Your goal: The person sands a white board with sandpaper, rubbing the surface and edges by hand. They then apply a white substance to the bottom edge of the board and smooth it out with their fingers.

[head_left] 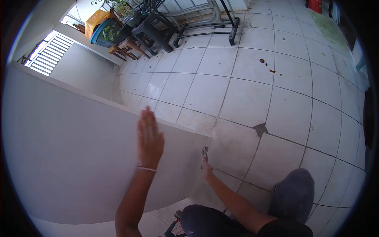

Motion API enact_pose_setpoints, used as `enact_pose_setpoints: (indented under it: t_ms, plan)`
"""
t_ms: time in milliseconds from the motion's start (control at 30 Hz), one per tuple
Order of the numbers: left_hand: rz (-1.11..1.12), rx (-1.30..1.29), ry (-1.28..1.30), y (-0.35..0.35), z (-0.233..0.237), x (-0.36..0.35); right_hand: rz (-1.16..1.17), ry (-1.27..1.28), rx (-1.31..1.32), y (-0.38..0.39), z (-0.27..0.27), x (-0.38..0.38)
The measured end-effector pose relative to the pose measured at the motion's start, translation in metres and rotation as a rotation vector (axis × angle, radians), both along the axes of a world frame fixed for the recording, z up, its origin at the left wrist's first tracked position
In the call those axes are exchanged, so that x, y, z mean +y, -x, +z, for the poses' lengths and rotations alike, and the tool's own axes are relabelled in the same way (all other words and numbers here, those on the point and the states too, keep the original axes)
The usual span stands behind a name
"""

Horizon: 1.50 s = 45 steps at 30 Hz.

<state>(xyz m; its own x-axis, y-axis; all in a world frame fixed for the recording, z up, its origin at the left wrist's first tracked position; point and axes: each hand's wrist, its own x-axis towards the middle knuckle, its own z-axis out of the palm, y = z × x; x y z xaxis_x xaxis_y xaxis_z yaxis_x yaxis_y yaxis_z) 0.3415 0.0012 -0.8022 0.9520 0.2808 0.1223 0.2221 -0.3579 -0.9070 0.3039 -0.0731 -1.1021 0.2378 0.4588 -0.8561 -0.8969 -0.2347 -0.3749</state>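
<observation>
My left hand is raised in front of the pale wall, palm flat and fingers stretched upward, holding nothing. A thin light band circles its wrist. Lower and to the right, my right hand reaches forward beside the end of the same wall and is seen edge-on. At its fingertips is a small mottled brown-and-white thing; I cannot tell what it is. Most of the right fingers are hidden by this narrow angle.
White floor tiles have brown bits and a broken corner. Beyond the wall stand a dark plastic stool, a wheeled metal rack, wooden stools and a potted plant. A red container stands far right.
</observation>
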Motion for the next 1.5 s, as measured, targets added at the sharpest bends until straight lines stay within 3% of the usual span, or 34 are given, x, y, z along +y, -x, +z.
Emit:
enact_pose_setpoints:
  t_ms: [167,267,333,400,433,467,533,633,667,767,833,900,1000,1067,1100,1167,1233,1333,1433,1500]
  plan:
    - [-0.138,0.268,0.150,0.017,-0.107,0.007,-0.054,0.060,-0.260,-0.018,0.017,-0.007]
    - [-0.168,0.358,0.287,0.068,-0.135,0.007,-0.049,0.082,-0.376,-0.005,0.008,-0.005]
    - [-0.032,0.322,0.458,0.109,-0.118,-0.010,-0.011,0.093,-0.458,0.012,-0.006,0.002]
    - [0.189,0.154,0.798,0.137,-0.076,-0.036,0.042,0.096,-0.556,0.036,-0.021,0.014]
    - [0.243,0.079,0.795,0.155,-0.064,-0.040,0.070,0.090,-0.616,0.048,-0.029,0.022]
    - [0.295,-0.003,0.791,0.175,-0.059,-0.037,0.094,0.079,-0.684,0.060,-0.036,0.034]
    - [0.172,-0.016,0.216,0.223,-0.063,-0.020,0.058,0.079,-0.776,0.073,-0.028,0.059]
    - [-0.014,-0.116,-0.085,0.236,-0.068,-0.001,-0.141,0.162,-0.789,0.055,0.035,0.072]
    - [-0.015,-0.098,-0.106,0.232,-0.066,-0.002,-0.209,0.194,-0.792,0.048,0.043,0.076]
    - [-0.013,-0.086,-0.097,0.249,-0.067,0.001,-0.323,0.208,-0.931,0.040,0.001,0.094]
    - [-0.008,-0.096,-0.120,0.248,-0.069,-0.001,-0.695,-0.039,-0.814,-0.003,-0.057,0.122]
    - [-0.016,-0.108,-0.136,0.244,-0.070,0.003,-0.566,0.189,-0.956,-0.056,-0.051,0.114]
    - [-0.008,-0.121,-0.141,0.245,-0.072,0.000,-0.693,0.086,-0.893,-0.062,-0.052,0.114]
    - [-0.017,-0.130,-0.148,0.246,-0.072,0.002,-0.785,0.006,-0.896,-0.016,-0.031,0.117]
    - [-0.021,-0.133,-0.152,0.244,-0.073,0.003,-0.734,-0.009,-0.754,0.014,-0.017,0.120]
    - [-0.032,-0.126,-0.151,0.245,-0.070,0.003,-0.645,0.004,-0.767,0.029,0.006,0.108]
    - [-0.027,-0.120,-0.136,0.248,-0.071,0.002,-0.541,0.047,-1.083,0.021,0.023,0.087]
    - [-0.025,-0.120,-0.152,0.249,-0.072,0.003,-0.641,0.095,-0.838,-0.045,-0.040,0.114]
    - [-0.039,-0.127,-0.161,0.244,-0.071,0.001,-0.611,0.029,-0.852,-0.069,-0.051,0.106]
    - [-0.039,-0.140,-0.166,0.241,-0.072,0.001,-0.539,0.017,-0.896,-0.037,-0.027,0.101]
